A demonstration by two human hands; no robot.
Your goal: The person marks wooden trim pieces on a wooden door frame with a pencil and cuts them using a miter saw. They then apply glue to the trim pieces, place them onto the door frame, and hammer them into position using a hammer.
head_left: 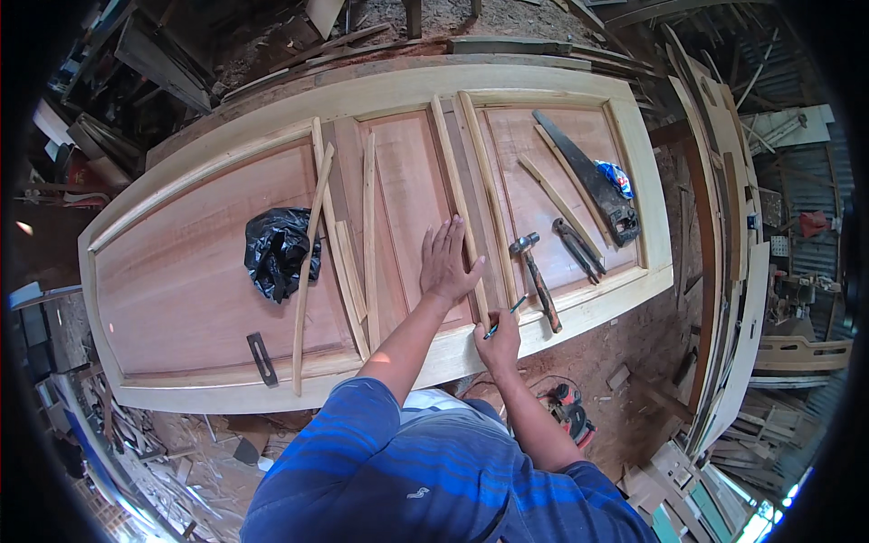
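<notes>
Lying flat with its fingers a little apart, the left hand (448, 271) rests against a slim wooden moulding strip (446, 149) here in the head view, thumb reaching across it! And down at the strip's near end, it's the right hand (500, 348), closed around a slim pencil (519, 304). Under both hands: a panelled wooden door (181, 281), pale frame, pinkish panels. Just right of the right hand, a claw hammer (540, 285); further right, dark pincers (577, 246), then a handsaw (584, 172) beside a blue-and-white packet (615, 178). Over to the left hand's left, a crumpled black plastic bag (276, 253), partly crossed by a loose strip (313, 217). Nearer the body on that side, a slotted dark metal piece (262, 359).
</notes>
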